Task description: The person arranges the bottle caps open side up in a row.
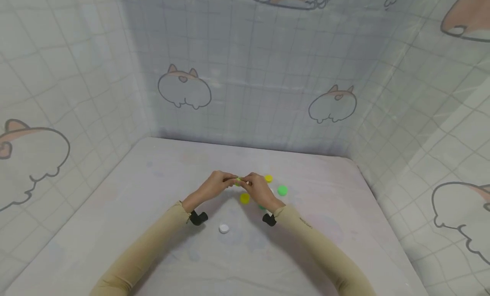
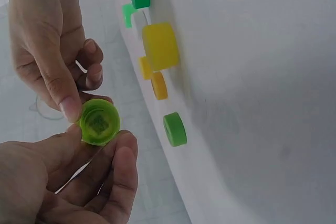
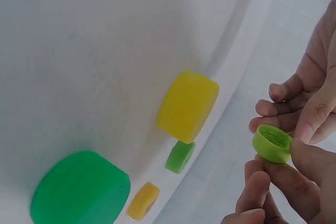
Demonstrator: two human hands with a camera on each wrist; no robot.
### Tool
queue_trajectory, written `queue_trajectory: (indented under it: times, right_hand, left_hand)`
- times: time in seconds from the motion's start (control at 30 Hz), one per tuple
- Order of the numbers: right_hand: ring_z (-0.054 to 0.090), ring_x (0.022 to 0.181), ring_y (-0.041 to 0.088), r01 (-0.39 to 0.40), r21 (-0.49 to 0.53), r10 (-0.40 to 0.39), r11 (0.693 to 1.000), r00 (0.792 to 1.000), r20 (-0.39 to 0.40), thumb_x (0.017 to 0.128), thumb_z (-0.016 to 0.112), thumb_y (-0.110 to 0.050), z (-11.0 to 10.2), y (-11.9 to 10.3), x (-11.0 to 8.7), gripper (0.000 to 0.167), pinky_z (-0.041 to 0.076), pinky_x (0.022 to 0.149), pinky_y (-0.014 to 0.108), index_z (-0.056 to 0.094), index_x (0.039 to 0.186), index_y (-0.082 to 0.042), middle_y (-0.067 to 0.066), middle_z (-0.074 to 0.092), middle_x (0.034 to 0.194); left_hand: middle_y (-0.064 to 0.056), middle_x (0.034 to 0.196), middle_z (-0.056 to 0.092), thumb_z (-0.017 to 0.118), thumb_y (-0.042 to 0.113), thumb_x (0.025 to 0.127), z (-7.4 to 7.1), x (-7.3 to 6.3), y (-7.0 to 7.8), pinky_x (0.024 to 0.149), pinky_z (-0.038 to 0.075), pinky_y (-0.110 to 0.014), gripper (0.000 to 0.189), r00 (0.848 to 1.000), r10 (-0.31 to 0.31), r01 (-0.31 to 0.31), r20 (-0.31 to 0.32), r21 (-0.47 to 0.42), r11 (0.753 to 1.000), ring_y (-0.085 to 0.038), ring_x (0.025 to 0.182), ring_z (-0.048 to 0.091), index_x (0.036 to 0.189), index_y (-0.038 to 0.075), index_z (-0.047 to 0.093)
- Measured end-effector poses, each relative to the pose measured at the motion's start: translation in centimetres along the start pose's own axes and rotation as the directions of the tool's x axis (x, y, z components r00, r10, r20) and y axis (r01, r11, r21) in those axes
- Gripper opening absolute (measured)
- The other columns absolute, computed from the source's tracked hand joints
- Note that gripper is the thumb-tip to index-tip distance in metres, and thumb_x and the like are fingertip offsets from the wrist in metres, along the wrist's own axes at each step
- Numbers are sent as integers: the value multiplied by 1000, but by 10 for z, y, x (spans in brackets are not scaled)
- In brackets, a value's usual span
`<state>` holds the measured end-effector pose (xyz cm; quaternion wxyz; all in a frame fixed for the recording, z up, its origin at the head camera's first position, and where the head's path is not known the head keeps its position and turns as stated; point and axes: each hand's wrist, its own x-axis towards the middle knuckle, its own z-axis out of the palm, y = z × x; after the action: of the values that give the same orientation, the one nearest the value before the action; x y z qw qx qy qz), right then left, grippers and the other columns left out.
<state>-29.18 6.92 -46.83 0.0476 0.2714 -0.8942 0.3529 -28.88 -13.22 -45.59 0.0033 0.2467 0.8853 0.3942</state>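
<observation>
A lime-green bottle cap (image 1: 238, 182) is held up between both hands in front of me. In the left wrist view the open, hollow side of the cap (image 2: 100, 122) faces the camera. My left hand (image 1: 214, 186) pinches it between thumb and fingers from the left. From the other side, the thumb and forefinger of my right hand (image 1: 261, 192) grip its edge. The right wrist view shows the cap (image 3: 273, 153) tilted, with its ridged inside partly visible and both thumbs at its rim. Below the hands, a yellow cap (image 1: 245, 198) lies on the table.
To the right lie a yellow cap (image 1: 269, 178), a bright green cap (image 1: 282, 190) and a dark green cap (image 1: 262, 206), partly behind the right hand. A white cap (image 1: 223, 229) sits nearer me. Grid-patterned cloth walls (image 1: 245, 117) surround the pale table (image 1: 183, 262).
</observation>
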Motion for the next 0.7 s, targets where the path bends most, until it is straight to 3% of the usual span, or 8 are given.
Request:
queue_trajectory:
  times: [0.23,0.37,0.47,0.7]
  right_hand:
    - [69,90,19,-48,166,49,985,999,-2,96,59,-28,-2,5,-3,28,54,76,26,72,112,-9,5,74,102]
    - [69,91,29,-46,235,54,971,998,-27,96,60,-24,-5,7,-2,25,55,75,28,69,114,-9,6,73,98]
    - [69,86,31,-48,251,58,967,998,-33,96,60,-23,-7,9,-1,22,54,71,26,69,113,-11,4,73,94]
    - [69,83,28,-25,236,28,971,1000,-11,95,62,-23,-11,10,0,22,54,69,24,69,112,-11,3,74,91]
  left_hand:
    - [-10,97,74,60,22,96,3,-2,1,67,54,-30,29,999,13,-14,-39,-39,999,-29,82,69,119,8,69]
    - [-6,96,74,68,22,91,4,-2,0,71,55,-28,31,998,18,-18,-60,-15,1000,-20,83,70,119,9,69]
    - [-2,94,74,73,22,86,4,-3,2,74,55,-28,34,998,19,-19,-67,-3,1000,-12,84,68,118,10,69]
    - [-1,92,73,72,20,87,1,-3,6,77,54,-31,29,997,21,-22,-68,-18,1000,-12,84,67,114,10,70]
